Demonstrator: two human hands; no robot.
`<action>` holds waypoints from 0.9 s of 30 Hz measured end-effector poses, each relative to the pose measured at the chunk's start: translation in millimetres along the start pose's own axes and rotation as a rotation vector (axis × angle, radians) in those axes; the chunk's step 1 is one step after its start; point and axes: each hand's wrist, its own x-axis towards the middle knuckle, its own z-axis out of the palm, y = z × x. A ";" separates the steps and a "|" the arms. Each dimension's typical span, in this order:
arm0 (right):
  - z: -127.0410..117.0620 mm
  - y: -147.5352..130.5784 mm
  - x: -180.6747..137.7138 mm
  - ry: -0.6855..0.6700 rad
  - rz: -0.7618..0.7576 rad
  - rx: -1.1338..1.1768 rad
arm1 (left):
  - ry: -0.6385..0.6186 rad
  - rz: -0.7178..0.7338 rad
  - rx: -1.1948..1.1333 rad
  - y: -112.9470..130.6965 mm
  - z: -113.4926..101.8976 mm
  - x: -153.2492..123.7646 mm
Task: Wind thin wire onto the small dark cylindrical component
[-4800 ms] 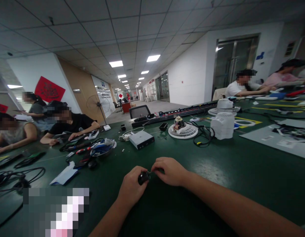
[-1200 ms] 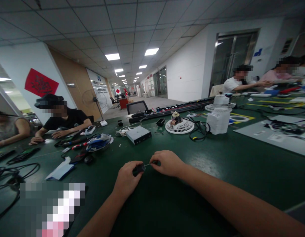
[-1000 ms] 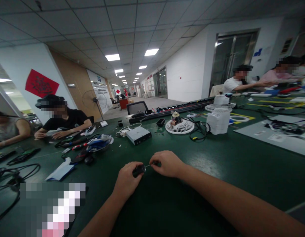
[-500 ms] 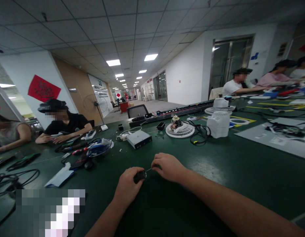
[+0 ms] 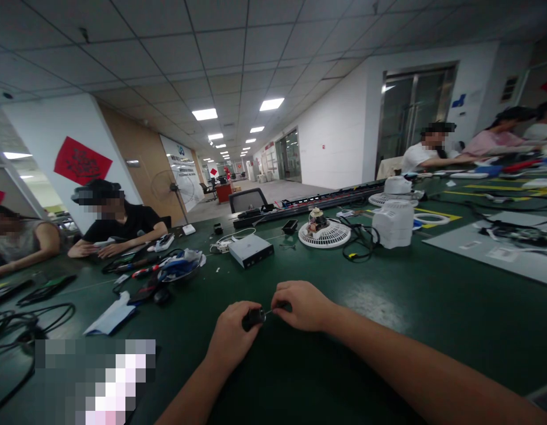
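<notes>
My left hand (image 5: 229, 336) is closed around a small dark cylinder (image 5: 254, 318), whose round end faces right. A thin light rod (image 5: 269, 311) reaches from that end to the fingertips of my right hand (image 5: 303, 306), which pinch it. Whether the rod enters the cylinder or only touches its end, I cannot tell. Both hands are just above the green table (image 5: 326, 378), near its front.
Beyond my hands lie a grey metal drive box (image 5: 251, 251), a white fan grille with a motor (image 5: 324, 235) and a white housing (image 5: 392, 224). A blue cloth (image 5: 110, 314), cables and tools lie left. A grey panel (image 5: 498, 251) is right. Several people sit around the table.
My right fingertips have come down slightly, bringing the rod more level with the cylinder's end. My left hand has shifted slightly right with the cylinder, much as the whole view has.
</notes>
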 end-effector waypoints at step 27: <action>9.9 -4.4 0.0 -0.100 0.041 -0.049 | -0.013 0.035 0.042 0.6 1.1 -3.1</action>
